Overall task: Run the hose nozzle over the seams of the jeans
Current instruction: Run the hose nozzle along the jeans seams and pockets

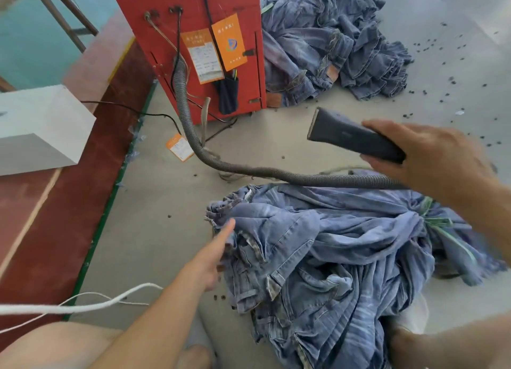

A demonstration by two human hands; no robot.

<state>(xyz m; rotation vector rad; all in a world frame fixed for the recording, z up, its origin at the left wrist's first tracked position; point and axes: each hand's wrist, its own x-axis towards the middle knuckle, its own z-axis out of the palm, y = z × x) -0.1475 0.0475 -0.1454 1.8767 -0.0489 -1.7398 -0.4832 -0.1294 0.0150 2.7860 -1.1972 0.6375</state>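
A heap of blue jeans (331, 252) lies on the grey floor in front of me, waistbands and seams showing at its left side. My right hand (425, 155) grips a flat dark hose nozzle (348, 137) in the air above and behind the heap, mouth pointing left. Its ribbed grey hose (249, 171) runs along the floor to a red machine (193, 36). My left hand (215, 252) reaches to the left edge of the heap, its index finger stretched out and touching the denim; its other fingers are hidden against the cloth.
A second pile of jeans (331, 45) lies behind, right of the red machine. Orange tags hang on the machine. A white box (41, 128) sits on a red platform at left. A white cord (83, 305) crosses the lower left. Dark specks dot the floor.
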